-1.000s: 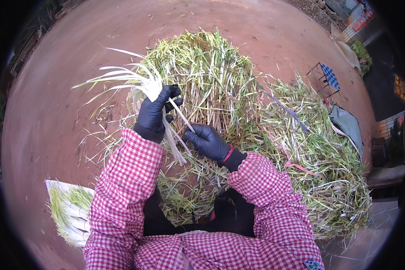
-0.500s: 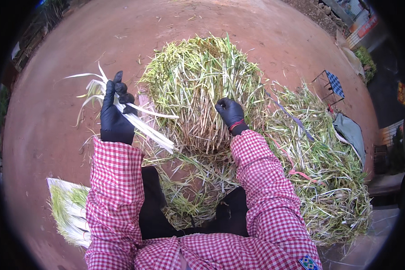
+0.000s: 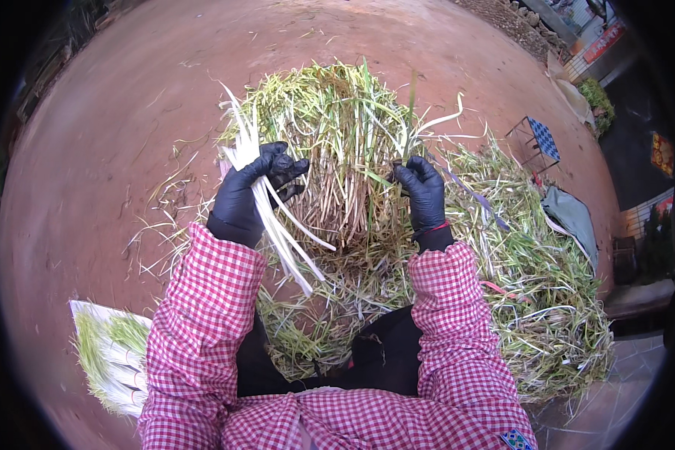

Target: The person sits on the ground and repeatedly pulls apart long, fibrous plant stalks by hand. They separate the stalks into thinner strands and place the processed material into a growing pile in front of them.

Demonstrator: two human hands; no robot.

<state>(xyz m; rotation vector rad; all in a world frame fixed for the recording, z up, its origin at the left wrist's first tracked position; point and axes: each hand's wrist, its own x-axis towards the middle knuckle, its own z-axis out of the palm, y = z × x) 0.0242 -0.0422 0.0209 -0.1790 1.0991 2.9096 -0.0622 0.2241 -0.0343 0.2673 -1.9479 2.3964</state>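
Heap (image 3: 337, 146) stood ahead, left hand (image 3: 240, 196) by its left edge, half-curled around the white bundle (image 3: 279, 234). Right hand (image 3: 426, 199) had just come off the heap's front to its right side, finger and thumb pinched on a leafy stalk (image 3: 405, 141), so one more looked picked.

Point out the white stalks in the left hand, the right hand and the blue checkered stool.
Held white stalks (image 3: 245, 148): head view, pale upper part.
Right hand (image 3: 426, 193): head view, middle of the hand.
Blue checkered stool (image 3: 544, 139): head view, its seat.
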